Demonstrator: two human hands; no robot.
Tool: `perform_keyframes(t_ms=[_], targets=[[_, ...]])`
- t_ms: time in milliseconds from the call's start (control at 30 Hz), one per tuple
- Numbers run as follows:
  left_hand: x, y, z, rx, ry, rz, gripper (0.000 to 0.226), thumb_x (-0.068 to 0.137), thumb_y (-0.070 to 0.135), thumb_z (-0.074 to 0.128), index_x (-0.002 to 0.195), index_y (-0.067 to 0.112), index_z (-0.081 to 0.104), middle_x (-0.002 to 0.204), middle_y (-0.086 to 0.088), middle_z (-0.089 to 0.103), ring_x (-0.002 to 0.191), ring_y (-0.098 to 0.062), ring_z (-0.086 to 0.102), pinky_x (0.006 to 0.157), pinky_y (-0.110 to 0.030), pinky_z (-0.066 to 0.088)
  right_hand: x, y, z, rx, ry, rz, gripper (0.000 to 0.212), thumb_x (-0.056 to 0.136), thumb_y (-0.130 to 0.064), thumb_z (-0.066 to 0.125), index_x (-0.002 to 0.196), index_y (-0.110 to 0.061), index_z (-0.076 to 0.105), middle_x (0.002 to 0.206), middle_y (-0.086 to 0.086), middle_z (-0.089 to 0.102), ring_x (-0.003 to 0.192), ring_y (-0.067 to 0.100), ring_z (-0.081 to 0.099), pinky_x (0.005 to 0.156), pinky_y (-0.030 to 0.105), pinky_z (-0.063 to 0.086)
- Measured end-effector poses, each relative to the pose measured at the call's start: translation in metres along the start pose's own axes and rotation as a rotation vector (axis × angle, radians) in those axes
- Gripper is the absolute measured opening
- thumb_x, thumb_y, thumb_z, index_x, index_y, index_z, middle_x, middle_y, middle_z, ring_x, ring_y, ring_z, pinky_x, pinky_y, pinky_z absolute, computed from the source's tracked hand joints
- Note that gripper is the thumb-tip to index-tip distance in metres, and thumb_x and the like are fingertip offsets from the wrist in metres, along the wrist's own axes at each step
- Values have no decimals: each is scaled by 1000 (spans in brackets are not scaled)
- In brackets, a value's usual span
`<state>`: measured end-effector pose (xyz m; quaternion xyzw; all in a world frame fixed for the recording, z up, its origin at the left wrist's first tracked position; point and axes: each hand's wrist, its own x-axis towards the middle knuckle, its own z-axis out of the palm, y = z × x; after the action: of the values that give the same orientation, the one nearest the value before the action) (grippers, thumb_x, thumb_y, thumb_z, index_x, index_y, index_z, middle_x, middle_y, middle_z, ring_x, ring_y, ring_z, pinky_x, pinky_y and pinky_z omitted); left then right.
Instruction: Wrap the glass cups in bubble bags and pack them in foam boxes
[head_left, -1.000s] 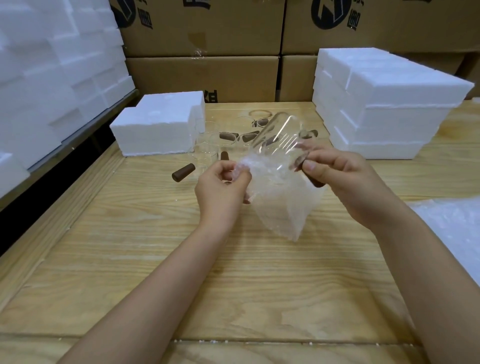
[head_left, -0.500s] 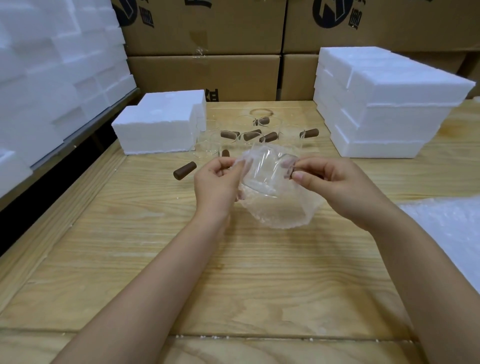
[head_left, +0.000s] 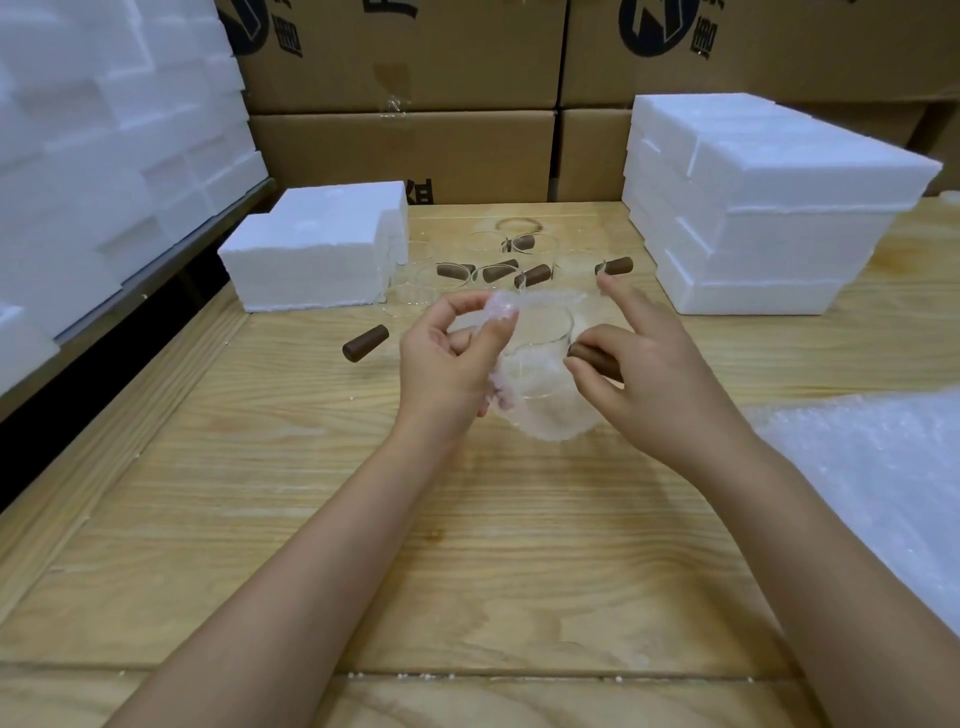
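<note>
While the left hand (head_left: 447, 364) pinches the mouth of the bubble bag (head_left: 550, 421) between thumb and forefinger, the right hand (head_left: 649, 374) holds the glass cup (head_left: 540, 348) by its brown handle (head_left: 592, 358), with thumb and lower fingers curled round it and the forefinger stretched out straight. The cup sits mostly inside the bag, and both are over the middle of the wooden table (head_left: 311, 519); whether the bag's bottom touches the wood I cannot tell. More glass cups (head_left: 498, 270) with brown handles cluster toward the far edge, between a low foam box (head_left: 311, 260) near the far left corner and a taller stack of foam boxes (head_left: 753, 218) near the far right corner. A lone cup (head_left: 365, 343), of which little but the brown handle shows, sits apart just left of the left hand. A heap of bubble bags (head_left: 883, 478) lies along the right edge. Cardboard boxes (head_left: 405, 150) are stacked behind the far edge
</note>
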<state>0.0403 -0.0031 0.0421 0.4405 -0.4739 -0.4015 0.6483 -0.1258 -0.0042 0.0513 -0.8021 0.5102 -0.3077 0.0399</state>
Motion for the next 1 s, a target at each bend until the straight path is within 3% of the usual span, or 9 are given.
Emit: perform_keyframes(t_ms=[167,300,367,467,567,700,833,900,1000], targets=[[-2,2,-2,-78,-187,31,22,80,40,69,92,21,69,39,5,47,29,-12,43,36,-13,31,3,6,0,164,41,-26,11,89,-10,61,87,-2,68,108,2,60,91,13,60,88,30,48],[6,-2,-12,-95,31,160,26,90,29,48,99,18,68,53,5,52,45,-10,47,46,-23,43,5,11,-5,325,124,19,8,88,-8,63,88,-6,70,97,-7,61,87,-6,55,77,4,39],[10,-7,-19,4,155,218,25,88,24,51,110,19,62,75,7,57,65,-4,55,60,-20,47,7,18,-10,508,119,57,9,88,-8,64,86,-13,71,97,-13,61,90,-6,57,79,6,42],[14,-14,-25,45,109,102,60,82,32,57,138,19,40,124,8,50,110,5,50,91,-15,45,8,27,-19,829,61,39,25,87,-9,62,76,-28,73,98,-10,66,100,5,60,85,15,45],[19,-13,-31,-95,-39,9,100,70,50,75,149,12,26,149,0,37,136,-12,39,112,-34,36,7,34,-21,956,-7,27,26,87,-7,60,75,-25,76,94,-14,68,101,4,61,86,14,45],[18,-2,-33,-228,-185,-15,109,53,62,84,134,-1,48,120,-15,65,113,-33,62,90,-46,53,7,38,-18,934,-54,156,9,79,-19,67,77,-18,76,92,-10,71,94,4,64,81,14,46],[13,-8,-26,-147,-152,-31,90,39,59,90,109,8,64,95,-3,73,94,-24,70,70,-36,58,8,31,-19,861,-52,169,8,68,-36,68,70,-35,76,101,-18,67,102,-2,60,81,12,44],[12,-11,-24,-178,-160,-61,81,37,57,91,101,12,67,91,-1,74,90,-22,71,67,-35,58,7,28,-18,864,-65,190,11,65,-39,70,72,-34,77,116,-6,64,109,8,59,84,20,46],[12,-14,-23,-213,-214,-102,78,40,53,92,102,13,68,101,-10,72,99,-30,69,78,-43,57,6,22,-16,985,-105,230,18,64,-35,71,76,-23,77,97,-5,72,89,9,68,68,18,51]])
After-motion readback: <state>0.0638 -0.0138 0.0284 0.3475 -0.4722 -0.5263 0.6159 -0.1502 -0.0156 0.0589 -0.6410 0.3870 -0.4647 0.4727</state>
